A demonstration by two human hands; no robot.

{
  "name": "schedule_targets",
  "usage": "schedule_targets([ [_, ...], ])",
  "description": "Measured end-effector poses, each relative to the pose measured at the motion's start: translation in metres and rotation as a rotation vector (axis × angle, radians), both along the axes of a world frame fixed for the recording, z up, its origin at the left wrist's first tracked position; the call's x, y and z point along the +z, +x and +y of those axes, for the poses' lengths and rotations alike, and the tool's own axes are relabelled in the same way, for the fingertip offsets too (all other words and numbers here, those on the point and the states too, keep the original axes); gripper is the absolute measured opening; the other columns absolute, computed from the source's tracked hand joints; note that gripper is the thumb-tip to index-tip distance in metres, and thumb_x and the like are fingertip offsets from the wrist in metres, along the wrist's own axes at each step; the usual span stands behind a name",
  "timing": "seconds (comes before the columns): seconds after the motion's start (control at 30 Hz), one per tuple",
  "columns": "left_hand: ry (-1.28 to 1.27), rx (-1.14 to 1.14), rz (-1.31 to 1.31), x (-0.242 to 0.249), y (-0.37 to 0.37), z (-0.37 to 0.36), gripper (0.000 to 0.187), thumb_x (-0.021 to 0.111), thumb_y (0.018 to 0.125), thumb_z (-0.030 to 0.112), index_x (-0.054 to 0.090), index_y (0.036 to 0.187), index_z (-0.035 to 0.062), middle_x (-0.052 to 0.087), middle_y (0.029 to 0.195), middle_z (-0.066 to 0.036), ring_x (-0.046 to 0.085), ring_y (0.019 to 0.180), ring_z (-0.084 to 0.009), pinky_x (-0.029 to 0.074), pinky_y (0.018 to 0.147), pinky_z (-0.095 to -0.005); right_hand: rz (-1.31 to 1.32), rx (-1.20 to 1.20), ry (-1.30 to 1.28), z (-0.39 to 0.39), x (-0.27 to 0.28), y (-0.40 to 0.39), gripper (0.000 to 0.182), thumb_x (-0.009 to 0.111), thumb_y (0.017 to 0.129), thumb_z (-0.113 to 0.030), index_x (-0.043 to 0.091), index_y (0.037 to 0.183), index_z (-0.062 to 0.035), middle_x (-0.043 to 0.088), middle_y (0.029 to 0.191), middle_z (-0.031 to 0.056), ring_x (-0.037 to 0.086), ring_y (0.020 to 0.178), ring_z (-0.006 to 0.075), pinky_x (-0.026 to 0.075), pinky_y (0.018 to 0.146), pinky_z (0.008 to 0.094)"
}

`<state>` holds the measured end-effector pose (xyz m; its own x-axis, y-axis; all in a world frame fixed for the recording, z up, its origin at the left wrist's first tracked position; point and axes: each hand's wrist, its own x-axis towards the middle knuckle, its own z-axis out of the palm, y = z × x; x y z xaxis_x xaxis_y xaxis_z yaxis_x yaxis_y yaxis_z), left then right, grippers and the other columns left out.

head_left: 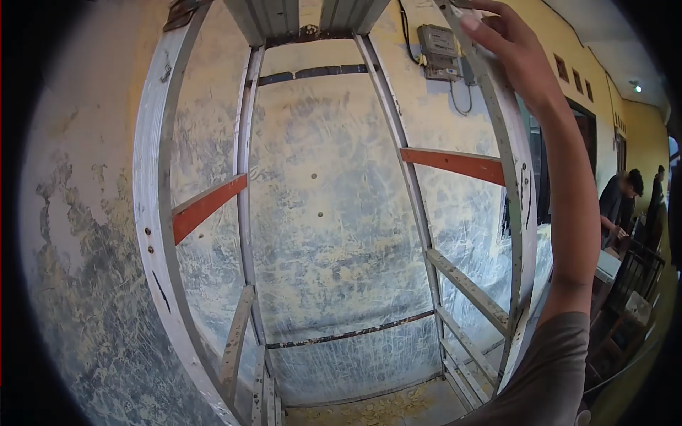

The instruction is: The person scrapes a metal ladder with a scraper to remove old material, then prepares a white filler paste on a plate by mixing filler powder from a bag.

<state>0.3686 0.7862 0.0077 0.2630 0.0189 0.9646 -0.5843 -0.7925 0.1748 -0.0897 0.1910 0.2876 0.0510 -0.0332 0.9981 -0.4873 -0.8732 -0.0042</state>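
Right hand [508,42] grips the white frame [153,213]; no writing readable

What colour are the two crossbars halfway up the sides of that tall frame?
Orange-red: the left crossbar and right crossbar stand out from the whitish frame, clearest in the head view.

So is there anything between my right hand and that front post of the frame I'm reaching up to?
Nothing visible. The right hand is already up against the top of the front right post of the metal frame, fingers on it. The left hand is out of view.
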Motion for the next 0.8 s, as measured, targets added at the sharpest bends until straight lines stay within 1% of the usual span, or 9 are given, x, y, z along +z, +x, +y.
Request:
schedule_targets([
  [0.07, 0.150, -0.313, -0.226, 0.084, -0.041, -0.114, 0.105, 0.075, 0.074, 0.052, 0.011, 0.152, 0.0229, 0.018, 0.153, -0.018, 0.025, 0.137, -0.0328, 0.037, 0.094, -0.0681, -0.018, -0.058, -0.001, 0.025, -0.005, 0.013, 0.065, 0.065, 0.084, -0.045, 0.050, 0.127, 0.0004, 0.060, 0.111, 0.0221, 0.060, 0.101, 0.0294, 0.047, 0.086, 0.0372],
  [0.1, 0.221, -0.502, -0.576, 0.139, -0.087, -0.194, 0.064, 0.074, 0.082, 0.032, 0.046, 0.128, -0.0025, 0.054, 0.117, -0.019, 0.057, 0.098, -0.0286, 0.047, 0.080, -0.0405, -0.027, -0.087, -0.001, 0.037, -0.007, 0.019, 0.066, 0.069, 0.082, -0.043, 0.050, 0.125, 0.0033, 0.060, 0.108, 0.0247, 0.058, 0.100, 0.0321, 0.046, 0.088, 0.0374],
  [0.23, 0.410, -0.675, -1.091, 0.269, -0.186, -0.365, 0.065, 0.066, 0.085, 0.034, 0.041, 0.136, 0.0027, 0.054, 0.122, -0.018, 0.057, 0.105, -0.0296, 0.045, 0.085, -0.0412, -0.053, -0.019, 0.103, 0.031, 0.006, 0.012, 0.061, 0.067, 0.084, -0.040, 0.052, 0.124, 0.0041, 0.061, 0.103, 0.0243, 0.060, 0.095, 0.0282, 0.047, 0.083, 0.0366],
  [0.3, 0.129, -0.619, -1.353, 0.313, -0.221, -0.440, 0.043, 0.051, 0.093, 0.036, 0.056, 0.126, 0.0096, 0.065, 0.108, -0.016, 0.064, 0.095, -0.0339, 0.049, 0.086, -0.0427, -0.050, -0.045, 0.030, 0.019, 0.013, 0.012, 0.057, 0.067, 0.083, -0.037, 0.054, 0.120, 0.0034, 0.062, 0.102, 0.0251, 0.061, 0.094, 0.0293, 0.048, 0.082, 0.0377],
  [0.37, -0.123, -0.835, -1.054, 0.293, -0.284, -0.463, 0.034, 0.065, 0.086, 0.024, 0.062, 0.105, -0.0042, 0.067, 0.099, -0.020, 0.064, 0.089, -0.0346, 0.051, 0.081, -0.0422, -0.033, -0.079, -0.012, 0.010, 0.012, 0.016, 0.052, 0.068, 0.082, -0.034, 0.056, 0.116, 0.0027, 0.063, 0.100, 0.0258, 0.062, 0.093, 0.0304, 0.049, 0.081, 0.0387],
  [0.47, 0.043, -1.011, -0.778, 0.351, -0.284, -0.497, 0.032, 0.064, 0.083, 0.023, 0.062, 0.101, -0.0039, 0.065, 0.097, -0.023, 0.062, 0.089, -0.0401, 0.048, 0.083, -0.0461, -0.033, -0.220, 0.018, 0.017, 0.008, 0.024, 0.061, 0.058, 0.088, -0.047, 0.052, 0.126, 0.0010, 0.065, 0.105, 0.0217, 0.065, 0.095, 0.0297, 0.048, 0.085, 0.0372],
  [0.57, 0.248, -0.872, -0.598, 0.360, -0.278, -0.509, 0.041, 0.067, 0.077, 0.028, 0.061, 0.104, -0.0023, 0.065, 0.098, -0.022, 0.061, 0.093, -0.0389, 0.047, 0.086, -0.0452, -0.107, -0.343, 0.102, 0.021, 0.004, 0.036, 0.058, 0.056, 0.090, -0.040, 0.050, 0.115, 0.0123, 0.062, 0.102, 0.0328, 0.061, 0.100, 0.0444, 0.047, 0.088, 0.0457],
  [0.63, 0.202, -0.882, -0.596, 0.361, -0.274, -0.514, 0.037, 0.045, 0.094, 0.037, 0.067, 0.110, 0.0122, 0.068, 0.098, -0.017, 0.064, 0.092, -0.0347, 0.049, 0.086, -0.0448, -0.093, -0.334, 0.167, 0.024, 0.009, 0.036, 0.056, 0.057, 0.090, -0.038, 0.050, 0.115, 0.0112, 0.062, 0.102, 0.0318, 0.060, 0.101, 0.0435, 0.047, 0.089, 0.0461],
  [0.8, 0.206, -0.935, -0.586, 0.361, -0.273, -0.507, 0.039, 0.041, 0.094, 0.039, 0.070, 0.102, 0.0133, 0.068, 0.092, -0.017, 0.064, 0.088, -0.0359, 0.050, 0.083, -0.0464, -0.102, -0.327, 0.245, 0.033, 0.012, 0.037, 0.055, 0.058, 0.089, -0.038, 0.051, 0.113, 0.0110, 0.062, 0.101, 0.0310, 0.060, 0.101, 0.0431, 0.047, 0.088, 0.0466],
])
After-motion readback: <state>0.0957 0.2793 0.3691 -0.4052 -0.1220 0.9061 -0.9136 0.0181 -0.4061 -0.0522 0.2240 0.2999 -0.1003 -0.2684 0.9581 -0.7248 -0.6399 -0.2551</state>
